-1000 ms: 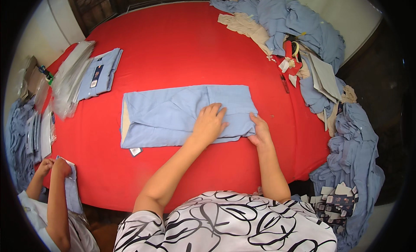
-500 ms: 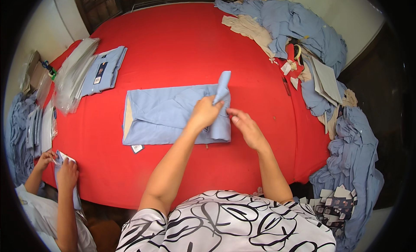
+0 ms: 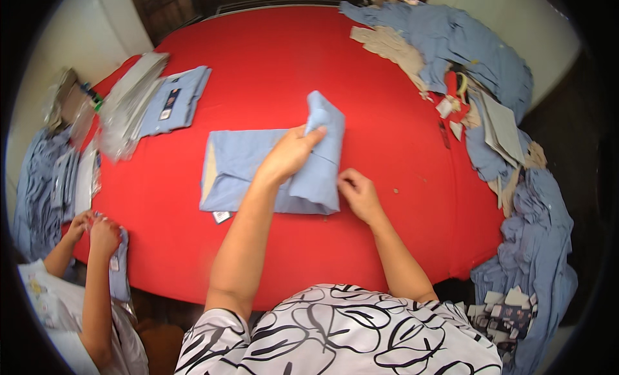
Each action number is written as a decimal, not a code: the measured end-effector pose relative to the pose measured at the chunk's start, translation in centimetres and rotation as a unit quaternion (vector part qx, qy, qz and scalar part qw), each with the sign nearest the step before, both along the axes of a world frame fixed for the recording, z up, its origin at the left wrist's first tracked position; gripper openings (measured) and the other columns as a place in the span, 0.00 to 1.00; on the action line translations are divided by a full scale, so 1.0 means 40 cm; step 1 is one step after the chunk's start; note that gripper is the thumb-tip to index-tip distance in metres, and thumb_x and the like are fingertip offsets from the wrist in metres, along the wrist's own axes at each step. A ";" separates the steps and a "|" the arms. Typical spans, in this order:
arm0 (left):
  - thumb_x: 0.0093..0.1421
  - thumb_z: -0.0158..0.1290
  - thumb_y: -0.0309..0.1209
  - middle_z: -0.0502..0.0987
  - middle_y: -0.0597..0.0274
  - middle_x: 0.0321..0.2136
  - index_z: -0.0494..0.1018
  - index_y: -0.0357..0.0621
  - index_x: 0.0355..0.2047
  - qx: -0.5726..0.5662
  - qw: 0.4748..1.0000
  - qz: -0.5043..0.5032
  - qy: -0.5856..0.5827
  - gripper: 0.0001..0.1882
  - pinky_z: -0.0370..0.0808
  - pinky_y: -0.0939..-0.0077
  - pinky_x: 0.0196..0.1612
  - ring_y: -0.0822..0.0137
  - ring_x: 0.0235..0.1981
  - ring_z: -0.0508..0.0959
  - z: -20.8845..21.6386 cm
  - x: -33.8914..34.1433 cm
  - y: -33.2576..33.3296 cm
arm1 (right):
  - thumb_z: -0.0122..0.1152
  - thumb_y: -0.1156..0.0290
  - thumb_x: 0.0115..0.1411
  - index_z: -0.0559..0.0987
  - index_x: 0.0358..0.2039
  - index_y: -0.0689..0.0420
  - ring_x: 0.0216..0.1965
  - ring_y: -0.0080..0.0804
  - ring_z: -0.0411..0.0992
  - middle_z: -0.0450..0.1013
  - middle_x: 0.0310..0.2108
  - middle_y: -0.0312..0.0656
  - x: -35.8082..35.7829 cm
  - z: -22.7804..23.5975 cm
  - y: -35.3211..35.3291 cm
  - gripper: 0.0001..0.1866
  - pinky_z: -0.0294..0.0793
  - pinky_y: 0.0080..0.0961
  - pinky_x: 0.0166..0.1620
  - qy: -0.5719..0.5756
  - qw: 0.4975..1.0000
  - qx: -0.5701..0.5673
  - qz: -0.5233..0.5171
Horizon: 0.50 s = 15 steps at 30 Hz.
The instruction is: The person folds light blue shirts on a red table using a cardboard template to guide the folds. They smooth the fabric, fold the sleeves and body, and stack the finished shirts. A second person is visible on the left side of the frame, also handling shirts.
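Note:
A light blue shirt (image 3: 245,159), folded into a long flat panel, lies in the middle of the red table. Its right end is doubled back toward the left, with the far corner of that flap raised. My left hand (image 3: 290,154) grips the flap, thumb on top and fingers mostly hidden behind. At the right fold my right hand (image 3: 359,194) has curled fingers, closed against the shirt's edge; what lies between the fingertips is hard to see. A beige strip (image 3: 210,168) shows at the shirt's left end. From under the near edge pokes a white and dark tag (image 3: 222,216).
A folded blue shirt (image 3: 184,107) lies beside clear plastic bags (image 3: 126,117) at far left. At lower left, another person's hands (image 3: 100,233) handle blue cloth. Heaped blue garments (image 3: 538,246), white boards (image 3: 500,127), tape (image 3: 461,85) and tags (image 3: 506,314) line the right side.
My left hand has folded the shirt's right end farther over to the left, so the flap is wider. My right hand's fingers have curled in. The whole view has shifted slightly.

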State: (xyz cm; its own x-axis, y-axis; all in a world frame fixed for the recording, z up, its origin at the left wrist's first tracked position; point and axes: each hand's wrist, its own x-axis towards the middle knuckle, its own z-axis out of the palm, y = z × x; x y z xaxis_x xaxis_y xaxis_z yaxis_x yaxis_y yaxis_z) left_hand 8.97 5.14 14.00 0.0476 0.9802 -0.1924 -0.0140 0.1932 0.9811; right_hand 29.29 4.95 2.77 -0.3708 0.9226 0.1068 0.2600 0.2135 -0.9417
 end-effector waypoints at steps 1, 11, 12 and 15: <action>0.68 0.49 0.43 0.80 0.54 0.40 0.73 0.33 0.51 -0.006 1.000 0.006 -0.008 0.23 0.76 0.71 0.43 0.66 0.39 0.79 0.004 -0.004 -0.008 | 0.55 0.71 0.66 0.76 0.38 0.64 0.36 0.30 0.77 0.77 0.32 0.42 0.013 -0.032 0.006 0.08 0.76 0.29 0.41 0.055 0.997 -0.046 -0.027; 0.64 0.57 0.44 0.73 0.48 0.55 0.71 0.33 0.57 -0.062 0.971 0.203 0.112 0.29 0.70 0.57 0.60 0.54 0.57 0.71 -0.136 -0.444 -0.193 | 0.50 0.70 0.69 0.72 0.50 0.66 0.40 0.33 0.78 0.75 0.44 0.49 0.019 -0.034 0.003 0.14 0.81 0.28 0.43 0.109 0.983 -0.144 -0.037; 0.63 0.58 0.43 0.71 0.48 0.57 0.72 0.33 0.57 -0.073 0.938 0.232 0.245 0.29 0.69 0.56 0.60 0.53 0.59 0.69 -0.224 -0.516 -0.199 | 0.50 0.70 0.70 0.71 0.52 0.65 0.41 0.33 0.78 0.74 0.46 0.49 -0.014 -0.010 -0.005 0.15 0.81 0.27 0.43 0.103 0.980 -0.168 -0.018; 0.60 0.60 0.43 0.67 0.47 0.60 0.73 0.34 0.56 -0.073 0.865 0.260 0.422 0.30 0.69 0.54 0.60 0.48 0.60 0.66 -0.256 -0.501 -0.164 | 0.51 0.68 0.71 0.66 0.59 0.63 0.41 0.34 0.78 0.72 0.51 0.50 -0.075 0.026 -0.021 0.20 0.81 0.27 0.43 0.072 0.971 -0.227 0.015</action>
State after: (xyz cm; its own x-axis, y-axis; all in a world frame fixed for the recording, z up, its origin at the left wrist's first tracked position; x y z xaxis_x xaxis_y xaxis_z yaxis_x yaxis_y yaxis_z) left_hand -11.05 -1.40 3.76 -0.6108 0.7890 -0.0658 0.5741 0.4986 0.6495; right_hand 26.30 4.13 3.80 -0.4088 0.8762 -0.2552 0.1187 -0.2262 -0.9668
